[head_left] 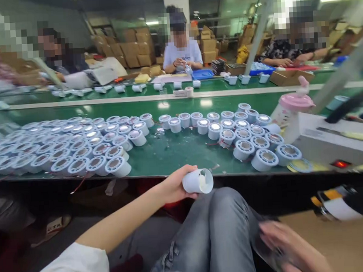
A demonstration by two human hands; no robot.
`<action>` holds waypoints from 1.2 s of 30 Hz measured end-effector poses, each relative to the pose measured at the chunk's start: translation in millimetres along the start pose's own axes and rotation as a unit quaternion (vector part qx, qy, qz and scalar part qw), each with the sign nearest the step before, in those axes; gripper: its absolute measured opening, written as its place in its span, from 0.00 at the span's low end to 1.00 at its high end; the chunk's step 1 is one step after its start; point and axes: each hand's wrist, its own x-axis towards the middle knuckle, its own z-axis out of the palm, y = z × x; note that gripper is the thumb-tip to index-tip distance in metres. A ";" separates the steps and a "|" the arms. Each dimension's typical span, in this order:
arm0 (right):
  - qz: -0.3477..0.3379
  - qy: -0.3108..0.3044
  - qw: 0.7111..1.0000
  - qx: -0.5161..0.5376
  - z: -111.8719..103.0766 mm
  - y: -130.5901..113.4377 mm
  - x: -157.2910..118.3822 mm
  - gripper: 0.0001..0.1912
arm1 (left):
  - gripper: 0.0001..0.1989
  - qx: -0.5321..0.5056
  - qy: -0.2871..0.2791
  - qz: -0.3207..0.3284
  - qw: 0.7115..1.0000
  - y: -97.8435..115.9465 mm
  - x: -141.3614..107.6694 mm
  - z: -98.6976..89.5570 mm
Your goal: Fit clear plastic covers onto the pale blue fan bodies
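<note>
My left hand is closed around a pale blue plastic cylindrical housing, above my knees at the table's front edge. The housing lies on its side with its open end facing right, and something whitish shows inside. My right hand is low at the right beside my thigh, smeared by motion. A dark, shiny shape shows beside its fingers, but I cannot tell whether they hold it. Many similar pale blue housings stand in rows on the left of the green table, and another group stands at the right.
The green table carries a grey box with a red-lit switch and a pink-lidded cup at the right. An open cardboard box is below right. Across the line, several people work near blue trays.
</note>
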 end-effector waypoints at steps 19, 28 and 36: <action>0.186 0.074 0.978 0.051 -9.1 -16.8 -1.8 0.15 | 0.33 0.022 -0.034 0.307 0.951 21.6 40.7 94.6; 0.298 0.175 0.879 0.330 -14.7 -10.5 -4.5 0.17 | 0.35 -0.087 -0.194 0.253 0.944 15.5 36.8 95.4; 0.114 0.066 0.989 0.061 -13.9 -9.4 -22.5 0.22 | 0.33 -0.284 -0.203 0.091 0.933 19.1 28.1 101.8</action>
